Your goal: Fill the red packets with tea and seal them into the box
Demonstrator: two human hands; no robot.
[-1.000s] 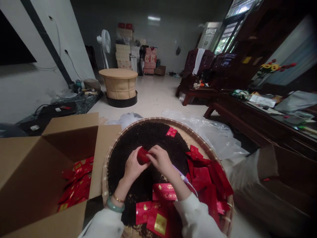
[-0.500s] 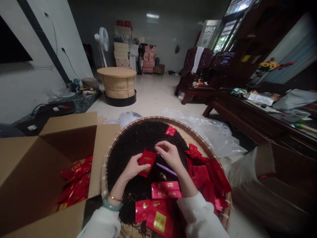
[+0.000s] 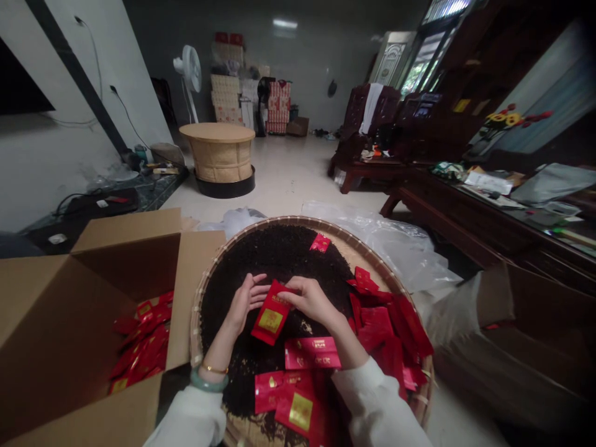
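Flat packets (image 3: 300,410): they lie overlapping at 6 o'clock on the woven tray (image 3: 196,323), gold marks facing up; you seem to have these left to deal with.
Carton packets (image 3: 144,341): jumbled inside the open carton (image 3: 37,304) at 9 o'clock from you; they look like the finished share, though you cannot count them from here.
Side heap (image 3: 386,332): loose red packets piled at 4 o'clock on the tray; whether they are filled, you cannot tell.
Held packet (image 3: 269,323): over the tray's middle, its top tipped toward 1 o'clock; glossy red, gold lettering above a gold square, looking fairly stiff; its seal cannot be made out.
Right hand (image 3: 313,303): yours pinches that packet near its top edge.
Left hand (image 3: 243,304): yours is spread wide beside the packet's 10 o'clock edge; contact is unclear.
Dark leaf (image 3: 261,251): a broad loose layer covers much of the tray, so the work seems only partway along.
Lone packet (image 3: 320,243): lies at 1 o'clock, near the far rim.
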